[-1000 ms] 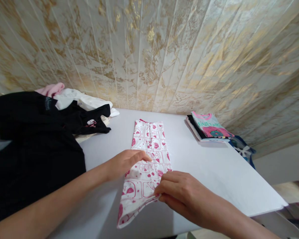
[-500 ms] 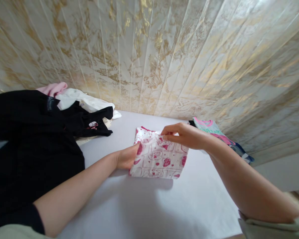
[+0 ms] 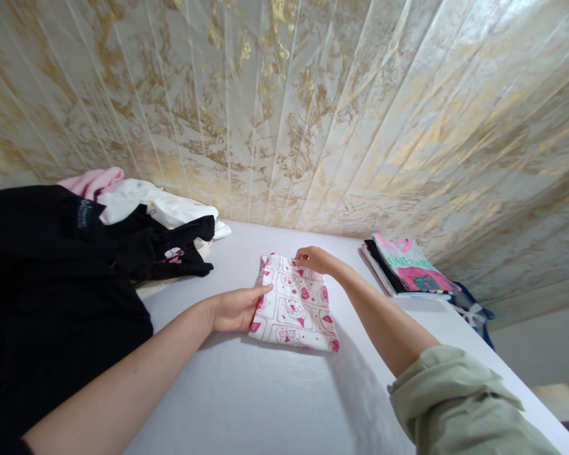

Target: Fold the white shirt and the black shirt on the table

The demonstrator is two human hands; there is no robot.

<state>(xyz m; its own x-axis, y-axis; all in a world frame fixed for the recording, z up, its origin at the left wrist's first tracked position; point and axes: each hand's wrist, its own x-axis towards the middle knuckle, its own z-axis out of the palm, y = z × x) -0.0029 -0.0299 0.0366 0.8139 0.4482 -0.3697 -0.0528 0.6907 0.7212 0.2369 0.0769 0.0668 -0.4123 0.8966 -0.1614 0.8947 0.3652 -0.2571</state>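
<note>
A white garment with a pink-red print [image 3: 294,309] is folded into a rough rectangle in the middle of the white table [image 3: 265,392]. My left hand [image 3: 237,308] grips its left edge, thumb on top and the other fingers hidden underneath. At the far edge, the fingertips of my right hand [image 3: 315,259] pinch the cloth. I cannot tell from the print exactly what kind of garment it is.
Black clothes [image 3: 66,272] lie heaped on the left, with a white garment [image 3: 165,205] and a pink one [image 3: 92,183] behind. A stack of folded shirts [image 3: 410,265] sits at the right edge, beside a dark blue item [image 3: 474,313]. A patterned curtain [image 3: 284,114] hangs behind the table.
The top layer of the printed garment, raised before, now lies flat over the rest. My right hand has moved slightly left to the far edge; my left thumb now shows on top.
</note>
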